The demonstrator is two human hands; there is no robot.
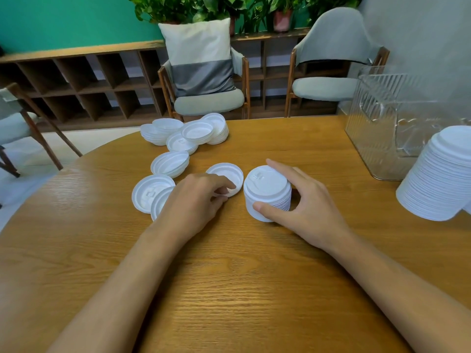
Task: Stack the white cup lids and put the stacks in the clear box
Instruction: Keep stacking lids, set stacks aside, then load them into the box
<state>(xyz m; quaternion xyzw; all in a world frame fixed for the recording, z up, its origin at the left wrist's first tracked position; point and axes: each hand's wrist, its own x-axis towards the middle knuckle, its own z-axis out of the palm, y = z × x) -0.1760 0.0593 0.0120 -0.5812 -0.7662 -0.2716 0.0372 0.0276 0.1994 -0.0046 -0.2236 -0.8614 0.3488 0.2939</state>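
Round wooden table (254,289) lies nearest; left hand (196,200) pinches the near rim of a single upturned lid (224,174); right hand (305,202) curls thumb and fingers round a short lid stack (265,184) just beside it; clear box (377,123) stands far right, behind a tall lid stack (438,179).

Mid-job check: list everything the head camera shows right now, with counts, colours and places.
small stack: one, white, table centre
single lid: one, white, just left of the small stack
scattered lids: many, count unclear, white, table left and far side
tall stack: one, white, table right edge, nearer than the box
clear box: one, transparent, table far right
table: one, wood-brown
chairs: three, grey-green, behind the table
cushion: one, cream and grey, on the middle chair
shelf: one, dark brown, along the wall
plants: several, green, on the shelf
left hand: one, fingers pinch the single lid's near rim
right hand: one, grips the small stack
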